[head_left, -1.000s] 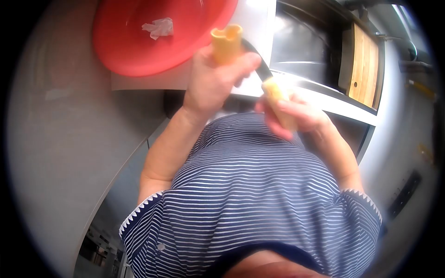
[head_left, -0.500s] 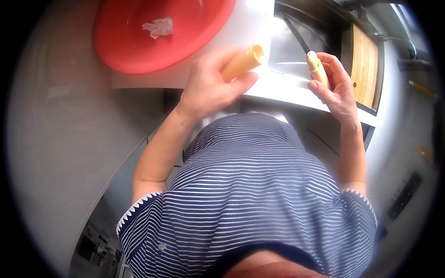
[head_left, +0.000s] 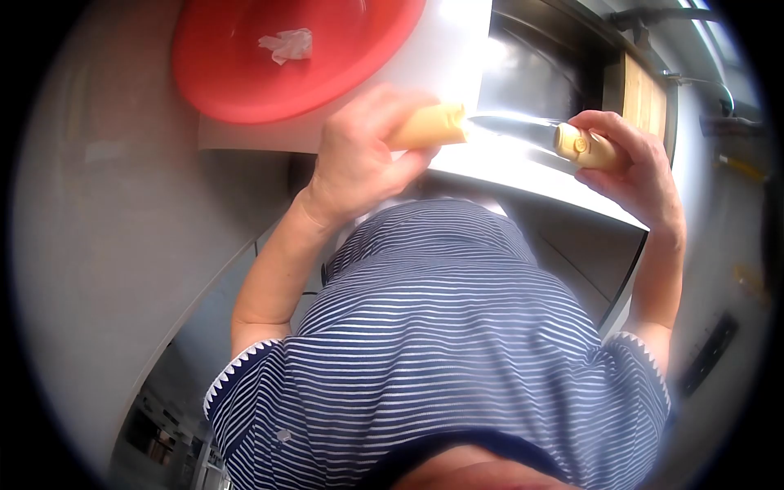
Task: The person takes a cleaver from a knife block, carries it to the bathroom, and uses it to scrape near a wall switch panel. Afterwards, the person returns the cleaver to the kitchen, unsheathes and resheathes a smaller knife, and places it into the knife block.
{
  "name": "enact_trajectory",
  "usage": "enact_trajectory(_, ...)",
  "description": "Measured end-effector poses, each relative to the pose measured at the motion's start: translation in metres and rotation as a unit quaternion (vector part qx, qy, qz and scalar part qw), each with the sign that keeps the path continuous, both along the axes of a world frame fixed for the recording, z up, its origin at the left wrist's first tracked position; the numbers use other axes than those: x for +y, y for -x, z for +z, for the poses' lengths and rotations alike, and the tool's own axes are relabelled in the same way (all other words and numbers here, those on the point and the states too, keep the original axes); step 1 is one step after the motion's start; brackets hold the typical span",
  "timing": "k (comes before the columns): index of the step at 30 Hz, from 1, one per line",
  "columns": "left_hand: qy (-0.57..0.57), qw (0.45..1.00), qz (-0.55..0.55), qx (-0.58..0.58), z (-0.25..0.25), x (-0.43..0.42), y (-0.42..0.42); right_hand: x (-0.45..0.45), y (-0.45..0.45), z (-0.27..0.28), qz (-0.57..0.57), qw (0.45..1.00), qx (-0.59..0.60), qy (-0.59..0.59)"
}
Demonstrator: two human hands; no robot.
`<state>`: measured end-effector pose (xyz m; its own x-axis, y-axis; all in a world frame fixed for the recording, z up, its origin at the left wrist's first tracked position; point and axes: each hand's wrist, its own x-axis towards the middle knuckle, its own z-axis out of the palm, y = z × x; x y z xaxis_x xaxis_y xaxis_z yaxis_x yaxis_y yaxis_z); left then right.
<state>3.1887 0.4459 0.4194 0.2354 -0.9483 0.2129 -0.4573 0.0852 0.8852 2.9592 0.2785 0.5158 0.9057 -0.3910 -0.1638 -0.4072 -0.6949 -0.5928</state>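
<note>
A knife (head_left: 586,149) with a thick pale yellow handle and a thin shiny blade is gripped in my right hand (head_left: 645,167). Its blade points left, and the tip is at the open end of a yellow hollow sheath (head_left: 433,128). Whether the tip is inside or just beside the opening, I cannot tell. Around that sheath, my left hand (head_left: 351,151) is closed, with its open end facing right. Both hands are above the front edge of a white counter (head_left: 535,167). My left hand is slightly blurred.
To the upper left stands a red basin (head_left: 237,96) with a crumpled white piece (head_left: 287,46) inside. A metal sink (head_left: 531,65) lies behind the knife. At the right of the sink is a wooden board (head_left: 641,94), near a tap (head_left: 710,82).
My right hand has moved right and turned the knife, so the blade swung from pointing away to pointing left at the sheath. The sheath has levelled, its opening now facing the blade.
</note>
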Motion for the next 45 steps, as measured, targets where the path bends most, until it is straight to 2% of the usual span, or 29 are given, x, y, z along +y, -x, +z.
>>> enact_trajectory(4, -0.007, 0.999, 0.029, -0.038, -0.004, 0.008, -0.004, -0.005, -0.019, -0.004, 0.073, 0.996, 0.001, 0.056)
enact_trajectory(8, -0.017, 0.997, 0.013, -0.079, 0.004, 0.019, 0.041, 0.009, 0.008, 0.003, 0.111, 0.988, 0.044, 0.094)
enact_trajectory(20, -0.006, 0.992, -0.021, -0.121, 0.007, 0.02, 0.078, 0.037, 0.006, -0.006, 0.113, 0.99, 0.083, 0.03)
enact_trajectory(23, 0.006, 0.99, -0.021, -0.141, 0.009, 0.016, 0.071, 0.036, 0.001, -0.009, 0.116, 0.991, 0.05, 0.053)
enact_trajectory(28, 0.01, 0.991, -0.027, -0.131, 0.016, 0.018, 0.045, 0.04, -0.031, 0.002, 0.121, 0.989, 0.067, 0.062)
enact_trajectory(45, -0.002, 0.994, -0.01, -0.113, 0.012, 0.024, 0.064, 0.047, -0.022, -0.008, 0.135, 0.987, 0.083, 0.024)
